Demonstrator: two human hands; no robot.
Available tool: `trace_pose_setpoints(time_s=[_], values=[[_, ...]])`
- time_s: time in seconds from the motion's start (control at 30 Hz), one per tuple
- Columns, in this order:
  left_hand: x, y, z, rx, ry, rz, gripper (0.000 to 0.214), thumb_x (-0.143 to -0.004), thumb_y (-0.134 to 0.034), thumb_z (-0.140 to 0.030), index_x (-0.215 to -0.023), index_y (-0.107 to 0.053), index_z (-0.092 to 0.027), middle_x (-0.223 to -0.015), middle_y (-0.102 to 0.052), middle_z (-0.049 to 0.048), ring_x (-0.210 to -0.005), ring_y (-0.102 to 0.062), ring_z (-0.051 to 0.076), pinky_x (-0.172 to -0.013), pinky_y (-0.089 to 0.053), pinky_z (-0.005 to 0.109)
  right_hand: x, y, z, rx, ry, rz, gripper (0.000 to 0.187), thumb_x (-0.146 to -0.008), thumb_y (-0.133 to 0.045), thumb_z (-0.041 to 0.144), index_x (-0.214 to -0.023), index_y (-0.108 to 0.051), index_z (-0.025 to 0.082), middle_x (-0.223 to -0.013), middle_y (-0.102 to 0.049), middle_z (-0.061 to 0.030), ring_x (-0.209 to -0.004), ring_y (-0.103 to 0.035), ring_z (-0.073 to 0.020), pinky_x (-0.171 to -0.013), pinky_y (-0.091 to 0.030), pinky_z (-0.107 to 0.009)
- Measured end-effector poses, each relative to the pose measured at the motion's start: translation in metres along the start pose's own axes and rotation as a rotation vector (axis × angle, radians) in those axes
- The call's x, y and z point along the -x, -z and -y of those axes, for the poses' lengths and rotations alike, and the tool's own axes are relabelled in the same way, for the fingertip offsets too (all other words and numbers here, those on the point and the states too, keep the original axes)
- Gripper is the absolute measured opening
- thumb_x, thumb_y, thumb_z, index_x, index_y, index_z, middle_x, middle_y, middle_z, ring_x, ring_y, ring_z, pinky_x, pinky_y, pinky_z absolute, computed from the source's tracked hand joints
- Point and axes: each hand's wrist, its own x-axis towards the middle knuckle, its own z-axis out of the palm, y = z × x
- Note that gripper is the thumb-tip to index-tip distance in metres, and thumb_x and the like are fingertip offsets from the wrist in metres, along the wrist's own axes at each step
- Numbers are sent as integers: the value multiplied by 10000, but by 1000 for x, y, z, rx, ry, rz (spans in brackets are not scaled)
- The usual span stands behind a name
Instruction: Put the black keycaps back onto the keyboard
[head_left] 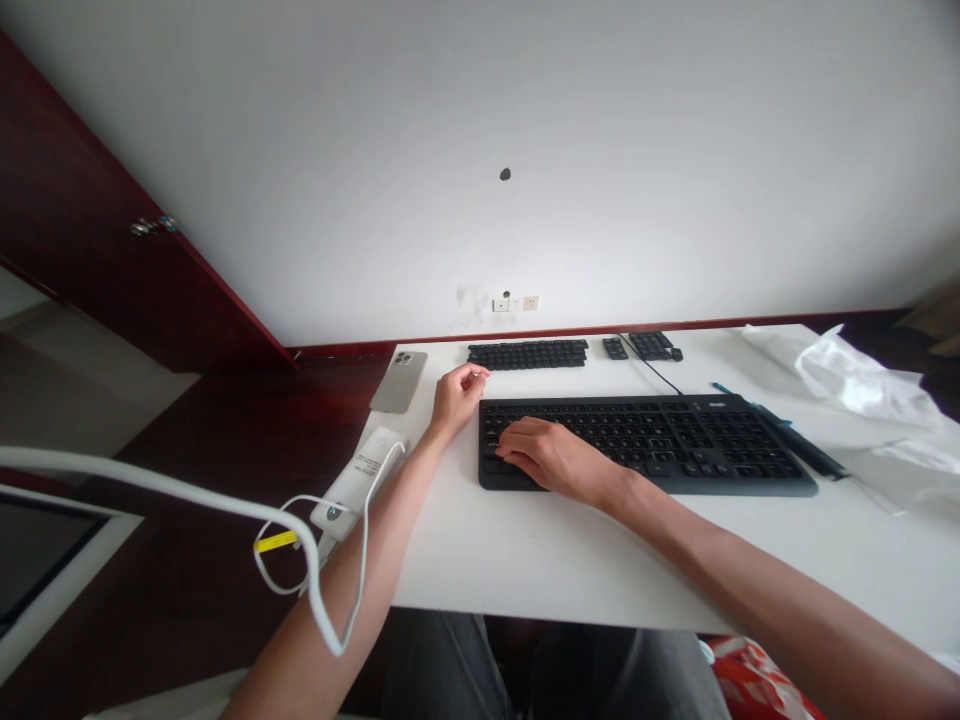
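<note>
A wide black keyboard (pixel 675 475) lies on the white table (pixel 487 550), its cable running toward the back. Behind it, small black keycaps (pixel 529 354) sit in rows directly on the table, with smaller groups of keycaps (pixel 651 346) to the right. My left hand (pixel 456 395) rests beyond the keyboard's left corner, fingertips pinched together at the near left end of the rows; anything between them is too small to make out. My right hand (pixel 551 455) lies over the keyboard's left part, thumb and fingers closed above the keys. What those fingers hold is hidden.
At the left edge lie a phone (pixel 401 383) and a white power strip (pixel 366 470). A white cable (pixel 187 485) loops over my left forearm. On the right are a dark slim tool (pixel 806 447) and crumpled white plastic (pixel 847 375). A wall stands behind the table.
</note>
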Motion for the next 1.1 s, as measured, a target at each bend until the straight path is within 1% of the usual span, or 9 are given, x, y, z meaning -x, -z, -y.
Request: trace_pose_setpoints(time_s=[0.13,0.3,0.5,0.63,0.9,1.1], values=[[0,0,0,-2,-6,4,218,-913,-571,-332,-921,-731,-184,-634,-588,-18,-575,-514,121,-566,-378,225,0,3,2,0,-4,28,183,-1007,-567,135,-990,-748,156,-1037,-734,-106,-950,-687,-235,-844,-564,-368],[1,0,-2,-23,-4,16,225,-917,-561,-329,-920,-734,-185,-636,-592,-14,-578,-517,126,-573,-381,233,1,3,3,-27,-17,29,188,-1013,-560,143,-1007,-747,156,-1050,-735,-102,-966,-683,-229,-854,-559,-362],[1,0,-2,-29,-1,12,224,-911,-561,-325,-928,-739,-190,-645,-603,-13,-591,-534,132,-592,-397,237,1,0,-1,-91,-64,-17,204,-976,-590,98,-1077,-737,195,-1083,-734,-65,-1026,-675,-213,-920,-543,-348],[1,0,-2,-16,0,8,220,-907,-559,-318,-924,-738,-191,-644,-603,-13,-594,-533,132,-589,-394,234,0,2,-2,-131,-92,-31,223,-979,-580,100,-1086,-746,203,-1085,-739,-63,-1037,-680,-208,-933,-542,-345],[0,0,-2,11,-4,14,212,-903,-575,-328,-909,-735,-190,-628,-590,-22,-586,-533,128,-591,-402,234,-1,4,1,-124,-101,-23,218,-983,-590,124,-1088,-765,202,-1089,-749,-70,-1042,-684,-214,-933,-547,-354],[-1,-2,3,10,-8,12,205,-901,-578,-321,-916,-738,-193,-633,-599,-23,-585,-538,126,-595,-407,235,0,-1,-2,-101,-60,-30,235,-970,-595,92,-1095,-765,196,-1092,-735,-77,-1040,-676,-214,-933,-549,-355]])
